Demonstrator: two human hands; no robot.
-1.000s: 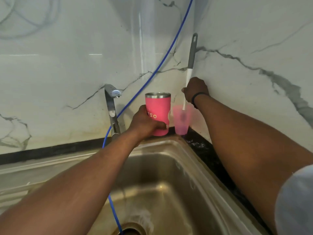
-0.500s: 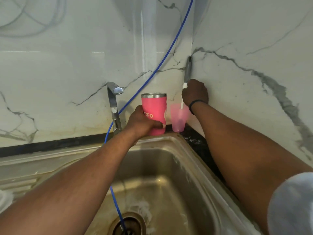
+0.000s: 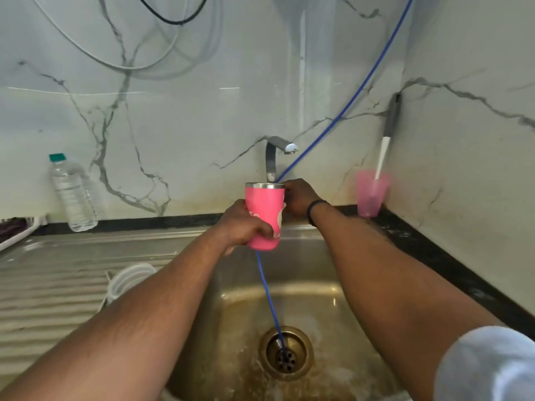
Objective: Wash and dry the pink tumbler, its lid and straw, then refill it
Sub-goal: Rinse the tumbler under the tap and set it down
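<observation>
Two bare hands meet at a pink tumbler [image 3: 265, 215] held upright in the air above the back edge of a steel sink [image 3: 327, 299], just below the tap [image 3: 275, 153]. The left hand [image 3: 246, 225] wraps its fingers around the tumbler's lower body. The right hand [image 3: 298, 196] is at the tumbler's rim side, behind it; whether its fingers grip cannot be told. A pink plastic cup [image 3: 371, 193] holding a brush [image 3: 386, 146] stands in the counter's back right corner. A water bottle [image 3: 72, 192] stands at the back left.
</observation>
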